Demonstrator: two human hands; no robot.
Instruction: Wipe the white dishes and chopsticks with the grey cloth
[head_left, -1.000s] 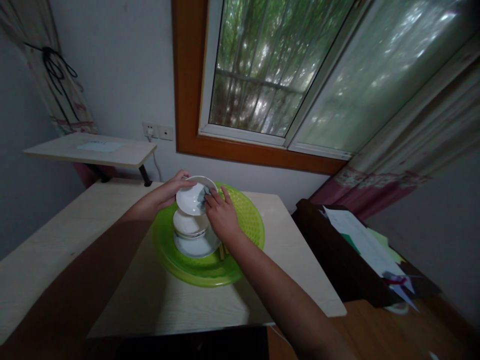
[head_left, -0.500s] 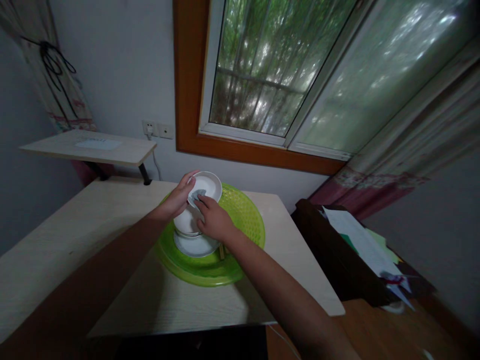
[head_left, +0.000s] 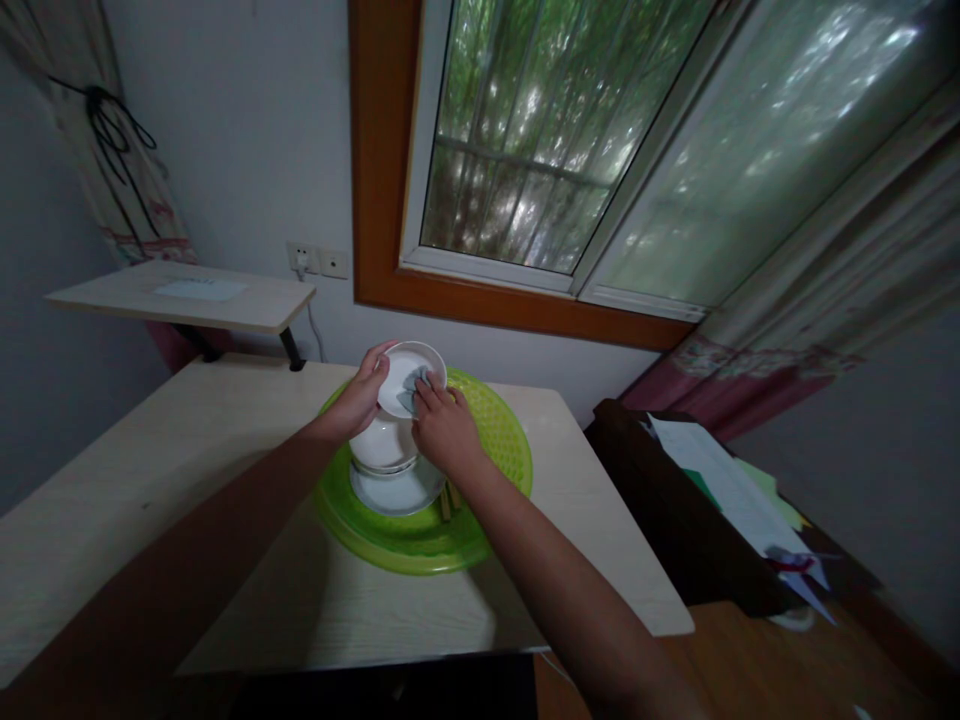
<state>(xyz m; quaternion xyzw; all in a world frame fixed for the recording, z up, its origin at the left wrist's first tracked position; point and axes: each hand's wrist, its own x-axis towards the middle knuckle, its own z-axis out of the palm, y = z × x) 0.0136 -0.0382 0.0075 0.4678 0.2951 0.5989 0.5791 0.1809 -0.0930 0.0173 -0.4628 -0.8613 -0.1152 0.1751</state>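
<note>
My left hand is closed on the left rim of a small white dish, thumb on top, and holds it tilted above the stack. A grey cloth is pressed against the inside of the dish by the closed fingers of my right hand. Below the dish, white bowls are stacked on a white plate. The stack stands in a round green plastic tray with a patterned surface. Beside the plate, partly under my right wrist, lie light brown sticks that look like chopsticks.
The tray rests on a pale wooden table. A small raised shelf on black legs stands at its back left, with a paper on it. To the right is a dark box-like piece of furniture with papers. A window is behind.
My right hand has moved the cloth to the right across the inside of the dish, toward its right rim. My left hand keeps the dish in nearly the same place.
</note>
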